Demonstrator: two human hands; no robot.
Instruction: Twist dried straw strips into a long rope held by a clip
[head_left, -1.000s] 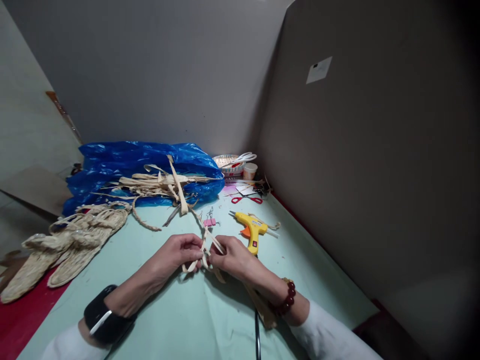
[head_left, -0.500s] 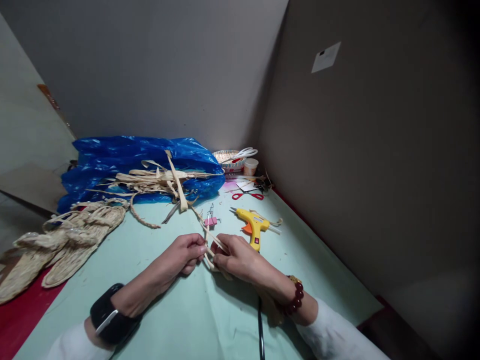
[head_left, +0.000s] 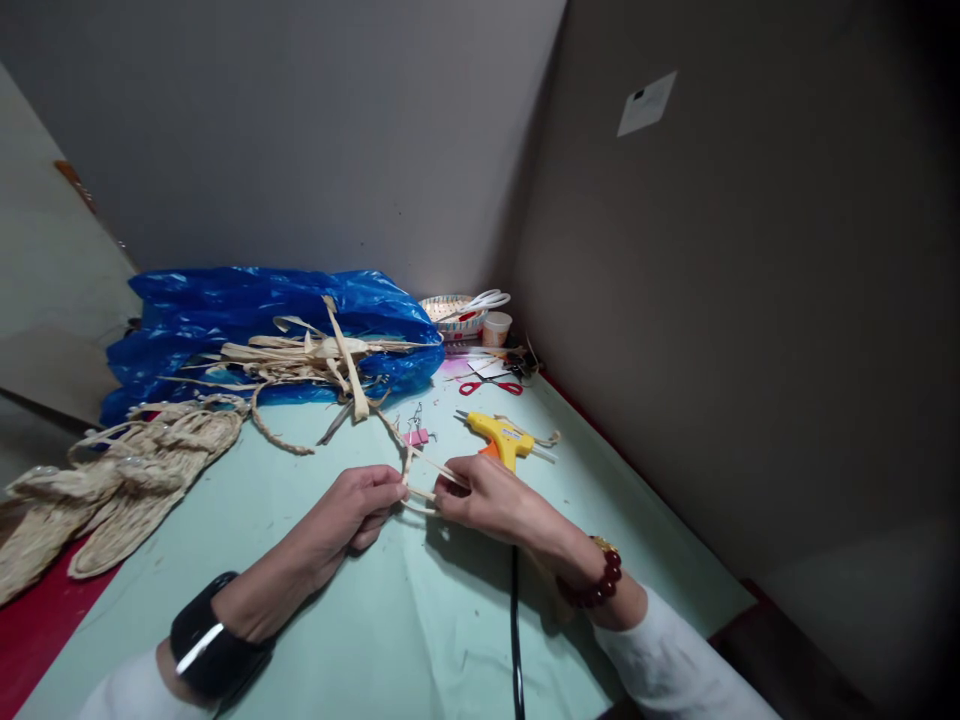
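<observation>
Both hands sit a bit further apart than 1 s ago, w/ the straw strips (head_left: 424, 478) now stretched between them instead of bunched; the right hand (head_left: 487, 497) has shifted up toward the glue gun (head_left: 498, 433) and now covers its handle in view (touching or not, can't tell). Left hand (head_left: 354, 506) is curled, thumb & fingertips pinching the strips' left end; right hand is closed, pinching the other end. Strips are just above the table (head_left: 337, 630), near its middle, and a longer strand runs back from them past the pink clip (head_left: 415, 436) to the straw bundle (head_left: 315, 358) lying against the blue bag (head_left: 247, 312). Open mint surface lies in front of & below both hands; only the black cord (head_left: 515, 620) crosses it, near the right forearm. Left side: woven sandals (head_left: 127, 475) well apart from the left hand, at the cover's edge where red shows. Right side: brown partition (head_left: 750, 350) runs close along the table edge, so little room beyond the gun. Far corner: red scissors (head_left: 491, 387), cup (head_left: 496, 327), basket (head_left: 452, 312).
</observation>
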